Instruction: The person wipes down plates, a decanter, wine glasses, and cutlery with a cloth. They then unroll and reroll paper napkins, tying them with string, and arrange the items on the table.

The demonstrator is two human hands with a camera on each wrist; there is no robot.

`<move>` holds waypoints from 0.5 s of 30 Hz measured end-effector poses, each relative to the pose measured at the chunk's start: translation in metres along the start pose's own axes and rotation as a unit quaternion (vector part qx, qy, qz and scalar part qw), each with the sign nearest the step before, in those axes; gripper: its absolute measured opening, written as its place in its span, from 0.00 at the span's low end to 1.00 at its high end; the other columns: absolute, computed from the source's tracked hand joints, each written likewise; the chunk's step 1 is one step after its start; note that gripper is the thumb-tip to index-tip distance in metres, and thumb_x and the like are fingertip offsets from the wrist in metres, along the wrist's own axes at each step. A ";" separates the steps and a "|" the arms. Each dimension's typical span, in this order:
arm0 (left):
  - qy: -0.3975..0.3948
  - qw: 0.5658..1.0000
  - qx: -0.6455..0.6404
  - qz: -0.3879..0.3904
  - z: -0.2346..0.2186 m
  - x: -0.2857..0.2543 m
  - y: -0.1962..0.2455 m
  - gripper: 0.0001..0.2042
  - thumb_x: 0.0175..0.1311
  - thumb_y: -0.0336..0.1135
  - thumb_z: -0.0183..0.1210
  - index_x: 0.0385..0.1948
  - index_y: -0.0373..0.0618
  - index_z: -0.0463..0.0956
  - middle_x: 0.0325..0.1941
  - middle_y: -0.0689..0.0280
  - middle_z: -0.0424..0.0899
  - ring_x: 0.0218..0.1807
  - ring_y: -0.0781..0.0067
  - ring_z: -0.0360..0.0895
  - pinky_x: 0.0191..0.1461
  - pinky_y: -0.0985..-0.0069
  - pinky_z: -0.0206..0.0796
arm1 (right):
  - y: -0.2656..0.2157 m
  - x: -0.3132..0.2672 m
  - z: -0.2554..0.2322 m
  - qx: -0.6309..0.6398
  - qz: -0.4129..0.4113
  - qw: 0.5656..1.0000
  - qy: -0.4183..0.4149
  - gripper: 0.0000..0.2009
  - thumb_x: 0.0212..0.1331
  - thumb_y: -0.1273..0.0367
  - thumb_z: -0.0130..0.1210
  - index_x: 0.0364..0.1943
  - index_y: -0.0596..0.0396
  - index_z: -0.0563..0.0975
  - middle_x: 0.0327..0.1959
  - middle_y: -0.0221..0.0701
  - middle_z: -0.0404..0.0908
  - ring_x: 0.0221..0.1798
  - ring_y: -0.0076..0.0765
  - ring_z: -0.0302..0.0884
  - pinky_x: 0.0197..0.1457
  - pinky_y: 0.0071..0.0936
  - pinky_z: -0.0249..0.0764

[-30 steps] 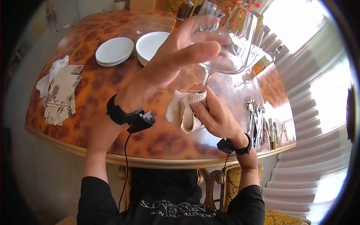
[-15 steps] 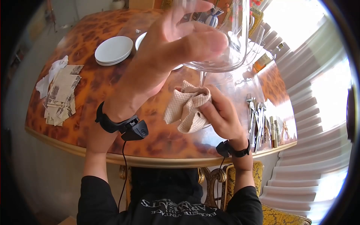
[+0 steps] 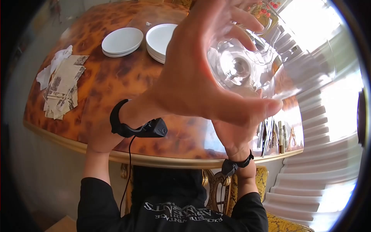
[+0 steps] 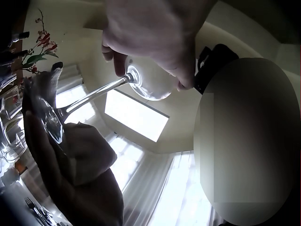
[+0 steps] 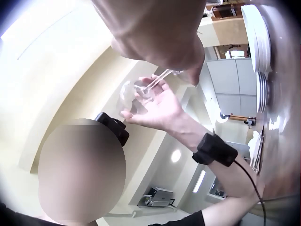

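Observation:
A clear stemmed wine glass is held up over the table, tipped so its bowl opens toward the head camera. My left hand holds the bowl, thumb and fingers spread round its outside. Behind it, my right hand is largely hidden in the head view. The left wrist view shows the right hand at the glass's foot, gripping a folded cloth against it. Between the two hands runs the bare stem. In the right wrist view, the left hand cups the bowl.
Two stacks of white plates, a smaller one and a larger one, stand toward the back. Printed paper napkins lie at the left. Cutlery and slim rolls lie near the right edge, beside white curtains.
The glass has tipped from upright so its mouth faces the head camera. My left hand has swung across to the right around the bowl, now covering the cloth and most of the right hand.

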State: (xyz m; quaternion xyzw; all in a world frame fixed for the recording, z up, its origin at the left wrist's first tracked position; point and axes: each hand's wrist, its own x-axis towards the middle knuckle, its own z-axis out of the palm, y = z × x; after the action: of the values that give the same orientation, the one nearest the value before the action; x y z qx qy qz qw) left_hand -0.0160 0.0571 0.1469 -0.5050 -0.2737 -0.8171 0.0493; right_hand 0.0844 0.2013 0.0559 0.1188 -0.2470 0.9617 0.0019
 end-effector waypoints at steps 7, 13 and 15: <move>-0.032 0.991 0.107 0.080 0.009 -0.006 -0.010 0.46 0.42 0.55 0.71 0.61 0.34 0.62 0.53 0.51 0.74 0.51 0.59 0.77 0.51 0.66 0.74 | 0.004 0.002 -0.002 -0.056 0.013 0.992 0.110 0.20 0.65 0.61 0.48 0.56 0.57 0.71 0.56 0.38 0.75 0.55 0.43 0.75 0.58 0.41 0.70; -0.070 0.969 0.195 0.137 0.009 -0.009 -0.015 0.47 0.37 0.53 0.74 0.60 0.36 0.64 0.50 0.54 0.75 0.49 0.61 0.78 0.48 0.68 0.74 | 0.017 -0.010 -0.012 -0.167 -0.007 0.973 0.159 0.15 0.62 0.67 0.58 0.50 0.60 0.76 0.49 0.37 0.80 0.46 0.37 0.80 0.47 0.33 0.76; -0.082 0.958 0.225 0.156 0.010 -0.017 -0.011 0.47 0.35 0.53 0.75 0.60 0.37 0.65 0.50 0.55 0.76 0.48 0.61 0.78 0.47 0.69 0.74 | 0.013 -0.014 -0.022 -0.326 -0.033 0.933 0.148 0.13 0.63 0.68 0.57 0.49 0.60 0.76 0.49 0.37 0.80 0.46 0.37 0.80 0.45 0.32 0.76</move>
State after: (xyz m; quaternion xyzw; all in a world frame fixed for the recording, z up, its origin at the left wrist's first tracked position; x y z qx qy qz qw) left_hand -0.0038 0.0682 0.1315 -0.5823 -0.3714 -0.6725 0.2660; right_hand 0.0917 0.2010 0.0277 -0.0236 -0.5395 0.8346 0.1087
